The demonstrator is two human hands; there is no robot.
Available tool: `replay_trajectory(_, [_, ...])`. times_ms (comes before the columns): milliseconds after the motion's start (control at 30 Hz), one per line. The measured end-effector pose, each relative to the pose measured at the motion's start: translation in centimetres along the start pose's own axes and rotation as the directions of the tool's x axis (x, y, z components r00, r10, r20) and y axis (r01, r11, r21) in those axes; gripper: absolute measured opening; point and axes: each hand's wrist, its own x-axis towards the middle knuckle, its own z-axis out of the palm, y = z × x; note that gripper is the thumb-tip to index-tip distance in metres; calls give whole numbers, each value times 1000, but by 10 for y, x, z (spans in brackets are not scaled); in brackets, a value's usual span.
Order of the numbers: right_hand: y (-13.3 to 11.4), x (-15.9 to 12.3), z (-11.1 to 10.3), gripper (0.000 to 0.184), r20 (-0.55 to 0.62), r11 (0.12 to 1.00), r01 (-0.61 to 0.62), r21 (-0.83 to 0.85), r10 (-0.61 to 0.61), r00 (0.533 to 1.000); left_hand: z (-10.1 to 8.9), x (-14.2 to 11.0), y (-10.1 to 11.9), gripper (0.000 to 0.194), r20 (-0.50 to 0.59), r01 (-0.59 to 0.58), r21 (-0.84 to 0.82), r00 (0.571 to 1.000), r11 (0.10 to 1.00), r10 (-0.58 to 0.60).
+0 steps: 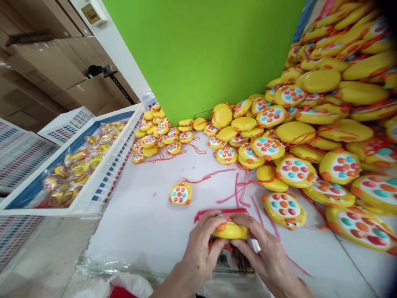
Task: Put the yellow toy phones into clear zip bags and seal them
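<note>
Between my two hands a yellow turtle toy [231,231] is held on edge near the table's front. My left hand [203,240] grips its left end, thumb below and fingers on top. Around its right end closes my right hand [263,240]. An orange cord shows under the toy, partly hidden by my fingers. Just behind lies a bundle of pink strips [223,212]. One more turtle toy [180,193], with coloured dots and an orange cord, rests alone farther back. A dark, boxy object [234,263] sits below my hands; its kind is unclear.
A large heap of turtle toys [294,128] fills the right side, with a smaller pile [158,134] at the back left. A green panel [201,58] stands behind. Left of the table, a white crate [93,178] holds bagged toys. Loose pink strips [237,190] lie mid-table.
</note>
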Motion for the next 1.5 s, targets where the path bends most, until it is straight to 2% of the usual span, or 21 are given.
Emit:
replay_trajectory(100, [-3, 3, 1, 22, 7, 999, 12, -45, -12, 1000, 4, -1, 2, 27, -29, -11, -1, 1000, 1000, 11])
replay_trajectory(200, [-5, 14, 0, 19, -1, 993, 50, -110, -50, 999, 1, 0, 7, 30, -55, 9, -17, 998, 1000, -10])
replay_trajectory(267, [-6, 24, -3, 22, -53, 978, 114, -174, -125, 991, -7, 0, 9, 36, -189, 57, -41, 980, 998, -64])
replay_trajectory(333, [-6, 31, -5, 24, -108, 948, 205, -243, -236, 966, -14, -2, 10, 32, -304, 156, -223, 927, 962, -221])
replay_trajectory(367, [-6, 32, -6, 23, -111, 929, 252, -270, -290, 950, -17, -4, 10, 30, -276, 221, -388, 898, 895, -342])
replay_trajectory(433, [-5, 28, -3, 18, -63, 889, 342, -306, -377, 924, -17, -7, 9, 37, -33, 353, -693, 855, 628, -517])
replay_trajectory(467, [-4, 23, 0, 17, -20, 867, 383, -320, -410, 912, -15, -8, 9, 41, 95, 402, -774, 838, 490, -537])
replay_trajectory(500, [-2, 16, 3, 17, 25, 850, 412, -327, -428, 903, -12, -9, 7, 41, 178, 427, -815, 827, 392, -533])
replay_trajectory(533, [-1, 9, 6, 19, 50, 844, 425, -326, -434, 900, -9, -10, 6, 40, 212, 430, -836, 825, 340, -524])
replay_trajectory(567, [1, 2, 9, 20, 45, 854, 412, -317, -421, 906, -5, -10, 4, 38, 214, 420, -847, 830, 326, -515])
replay_trajectory(633, [4, -11, 11, 25, -44, 930, 269, -252, -289, 956, 0, -11, 0, 39, 200, 400, -855, 842, 331, -500])
replay_trajectory(700, [6, -17, 9, 30, -140, 998, 7, -60, -15, 990, 4, -11, -4, 43, 195, 390, -857, 850, 336, -489])
replay_trajectory(733, [7, -18, 7, 29, -135, 989, -125, 76, 134, 982, 5, -11, -6, 44, 191, 386, -858, 853, 340, -487])
replay_trajectory(800, [6, -18, 5, 30, -24, 877, -333, 347, 363, 931, 7, -12, -9, 42, 187, 382, -859, 853, 340, -487])
replay_trajectory(867, [4, -15, 4, 34, 110, 725, -462, 511, 478, 872, 11, -13, -11, 39, 182, 379, -863, 850, 334, -494])
replay_trajectory(967, [0, -10, 6, 42, 223, 596, -543, 592, 526, 821, 16, -16, -12, 38, 168, 360, -877, 850, 317, -499])
replay_trajectory(1067, [-3, -4, 9, 40, 266, 547, -543, 637, 506, 821, 20, -20, -12, 40, 154, 350, -879, 851, 324, -502])
replay_trajectory(1200, [1, -2, 13, 37, 286, 496, -534, 684, 491, 823, 23, -25, -12, 46, 101, 355, -818, 864, 454, -494])
replay_trajectory(1333, [11, -6, 18, 36, 278, 504, -502, 702, 455, 846, 21, -27, -9, 47, 63, 371, -764, 857, 528, -511])
replay_trajectory(1500, [14, -5, 18, 36, 275, 562, -514, 648, 457, 846, 19, -26, -6, 58, 100, 350, -741, 902, 573, -421])
